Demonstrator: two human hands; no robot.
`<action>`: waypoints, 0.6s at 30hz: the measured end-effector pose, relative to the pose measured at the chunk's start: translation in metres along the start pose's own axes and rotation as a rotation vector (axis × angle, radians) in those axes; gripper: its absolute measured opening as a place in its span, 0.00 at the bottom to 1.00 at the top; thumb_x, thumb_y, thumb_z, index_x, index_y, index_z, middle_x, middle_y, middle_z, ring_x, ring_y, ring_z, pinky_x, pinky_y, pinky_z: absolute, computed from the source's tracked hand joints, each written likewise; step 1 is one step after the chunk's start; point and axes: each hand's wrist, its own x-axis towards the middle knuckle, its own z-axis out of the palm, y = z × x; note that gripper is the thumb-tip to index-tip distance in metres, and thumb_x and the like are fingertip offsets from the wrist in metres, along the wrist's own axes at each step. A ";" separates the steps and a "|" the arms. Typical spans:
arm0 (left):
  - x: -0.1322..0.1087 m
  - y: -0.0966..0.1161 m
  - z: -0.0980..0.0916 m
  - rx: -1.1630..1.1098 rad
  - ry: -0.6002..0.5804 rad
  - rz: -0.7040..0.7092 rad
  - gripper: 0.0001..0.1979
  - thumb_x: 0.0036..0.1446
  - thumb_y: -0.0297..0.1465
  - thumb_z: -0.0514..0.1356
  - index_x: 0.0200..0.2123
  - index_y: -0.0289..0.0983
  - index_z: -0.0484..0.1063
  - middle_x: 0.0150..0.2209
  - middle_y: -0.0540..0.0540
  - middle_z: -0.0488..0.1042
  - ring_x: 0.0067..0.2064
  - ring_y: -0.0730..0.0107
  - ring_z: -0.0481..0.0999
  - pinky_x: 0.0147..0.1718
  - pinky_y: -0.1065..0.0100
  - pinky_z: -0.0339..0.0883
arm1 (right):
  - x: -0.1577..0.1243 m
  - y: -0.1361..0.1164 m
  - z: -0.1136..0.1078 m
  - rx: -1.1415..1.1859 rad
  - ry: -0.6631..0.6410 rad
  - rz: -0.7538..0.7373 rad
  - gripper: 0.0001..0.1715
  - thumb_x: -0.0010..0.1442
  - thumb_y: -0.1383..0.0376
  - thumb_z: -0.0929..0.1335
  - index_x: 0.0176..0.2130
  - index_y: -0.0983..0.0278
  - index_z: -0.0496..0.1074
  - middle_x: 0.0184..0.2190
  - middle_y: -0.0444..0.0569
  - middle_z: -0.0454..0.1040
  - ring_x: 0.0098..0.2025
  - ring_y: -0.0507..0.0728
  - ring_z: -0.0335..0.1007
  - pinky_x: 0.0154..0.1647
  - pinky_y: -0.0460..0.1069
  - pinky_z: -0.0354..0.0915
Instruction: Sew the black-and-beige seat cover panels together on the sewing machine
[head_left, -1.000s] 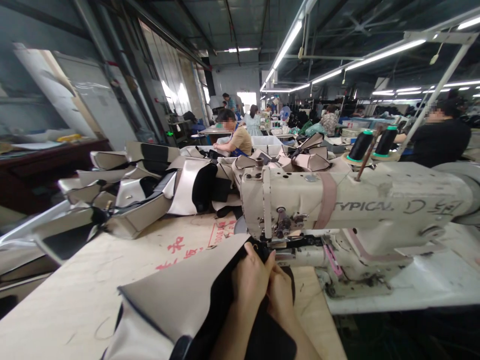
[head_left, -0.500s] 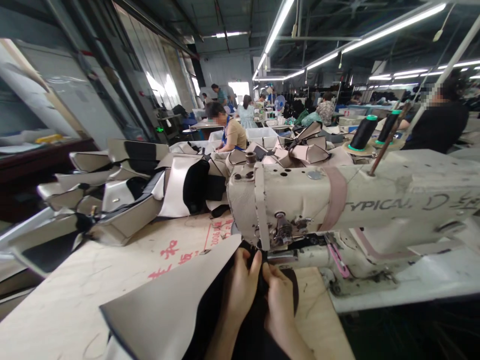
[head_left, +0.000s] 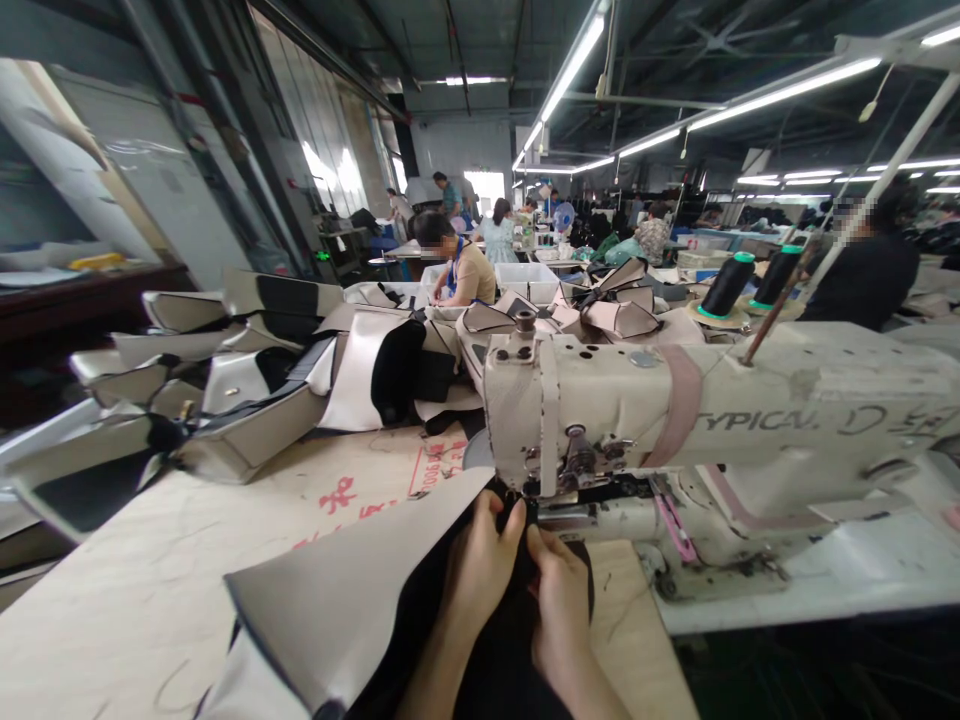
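A large beige leatherette panel [head_left: 330, 590] with a black backing [head_left: 495, 670] lies across the plywood table [head_left: 135, 600] in front of me. My left hand [head_left: 480, 570] pinches the black material just below the presser foot [head_left: 577, 465] of the cream industrial sewing machine [head_left: 600, 420]. My right hand [head_left: 559, 600] grips the same black material on the other side of the fold. The needle point is hidden by the machine parts and the material.
Several beige-and-black panels [head_left: 300, 370] are heaped beyond the machine, with black thread cones [head_left: 724, 285] on its far side. Seated co-workers [head_left: 465, 270] sew at rows of tables under ceiling lights. A second person [head_left: 862, 280] sits at the right.
My hands have moved slightly apart on the black material. The beige panel has swung a little toward the machine, and the view has shifted slightly.
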 end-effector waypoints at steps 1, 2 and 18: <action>0.000 0.000 0.001 -0.008 0.003 -0.005 0.12 0.55 0.43 0.51 0.30 0.41 0.54 0.19 0.57 0.57 0.21 0.73 0.58 0.23 0.74 0.49 | 0.000 -0.001 0.000 -0.001 0.005 -0.002 0.17 0.44 0.55 0.72 0.25 0.67 0.72 0.29 0.47 0.74 0.30 0.53 0.65 0.26 0.44 0.57; 0.000 0.000 0.001 -0.013 0.005 -0.013 0.13 0.55 0.44 0.51 0.29 0.41 0.54 0.18 0.57 0.57 0.21 0.73 0.58 0.23 0.74 0.49 | 0.000 -0.002 0.000 0.001 0.005 -0.002 0.17 0.44 0.55 0.72 0.25 0.67 0.72 0.29 0.47 0.74 0.30 0.53 0.65 0.26 0.44 0.57; 0.005 0.004 0.002 0.051 0.035 -0.025 0.13 0.54 0.43 0.52 0.28 0.41 0.54 0.18 0.58 0.56 0.20 0.74 0.58 0.22 0.74 0.49 | 0.017 0.007 -0.006 -0.001 0.012 0.065 0.23 0.44 0.54 0.72 0.36 0.68 0.75 0.32 0.50 0.75 0.29 0.54 0.67 0.24 0.45 0.58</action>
